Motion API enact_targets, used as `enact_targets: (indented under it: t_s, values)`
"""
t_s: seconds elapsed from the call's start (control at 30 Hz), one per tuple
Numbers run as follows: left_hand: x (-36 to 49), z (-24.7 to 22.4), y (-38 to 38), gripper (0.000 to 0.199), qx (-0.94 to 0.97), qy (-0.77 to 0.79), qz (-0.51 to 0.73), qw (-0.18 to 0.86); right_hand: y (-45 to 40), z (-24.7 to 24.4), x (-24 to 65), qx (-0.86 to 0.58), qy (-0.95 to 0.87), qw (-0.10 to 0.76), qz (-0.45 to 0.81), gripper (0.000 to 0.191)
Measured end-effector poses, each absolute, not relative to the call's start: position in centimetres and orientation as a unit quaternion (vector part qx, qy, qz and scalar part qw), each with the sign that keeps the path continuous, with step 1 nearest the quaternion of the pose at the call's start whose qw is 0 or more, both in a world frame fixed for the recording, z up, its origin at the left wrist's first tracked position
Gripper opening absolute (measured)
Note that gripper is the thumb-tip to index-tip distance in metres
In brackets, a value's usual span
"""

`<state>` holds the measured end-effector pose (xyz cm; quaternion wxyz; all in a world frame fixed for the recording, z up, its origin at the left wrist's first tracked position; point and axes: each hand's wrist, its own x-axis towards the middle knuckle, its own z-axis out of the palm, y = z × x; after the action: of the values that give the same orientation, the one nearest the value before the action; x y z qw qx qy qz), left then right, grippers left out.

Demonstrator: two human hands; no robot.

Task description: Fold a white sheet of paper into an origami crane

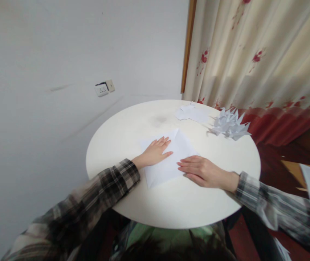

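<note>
paper sheet (162, 173), white and faintly creased, lies flat on the round table (187, 208) in front of the person. the left hand (156, 151) rests palm down on it, fingers slightly spread, gripping nothing. the right hand (200, 171) has its fingers close together at the right-hand edge; from where i stand i can't tell whether they pinch it. should the left palm press too lightly, a tug from the right could skew the sheet, and uneven pressure could leave a crooked crease. one corner points to the table's far side, a little rightward, the opposite one back toward the person; being nearly square, it shows no clear long axis.
</note>
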<state>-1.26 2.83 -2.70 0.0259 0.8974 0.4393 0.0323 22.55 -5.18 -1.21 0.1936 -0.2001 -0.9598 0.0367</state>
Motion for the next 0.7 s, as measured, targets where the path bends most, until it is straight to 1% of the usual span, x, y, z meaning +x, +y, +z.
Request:
enact_targets:
  t_s: [0.2,0.37,0.47,0.6,0.7]
  values:
    - [-2.9,-2.5,6.2,0.064,0.876,0.482,0.029,0.019,-5.6,-1.0,22.6,-0.198,-0.955,0.205,0.080,0.033]
    - [-3.3,-2.6,6.4,0.064,0.885,0.464,0.039,0.031,-4.9,0.5,21.9,-0.225,-0.939,0.203,0.162,0.033]
    - [-3.3,-2.6,6.3,0.063,0.885,0.463,0.045,0.034,-2.8,1.5,20.5,-0.258,-0.931,0.198,0.163,0.036]
    - [-3.4,-2.8,6.2,0.062,0.883,0.465,0.045,0.033,1.0,0.9,18.7,-0.285,-0.935,0.178,0.109,0.045]
    - [-3.3,-2.8,6.0,0.062,0.883,0.465,0.044,0.034,2.7,-0.9,18.6,-0.296,-0.942,0.117,0.105,0.063]
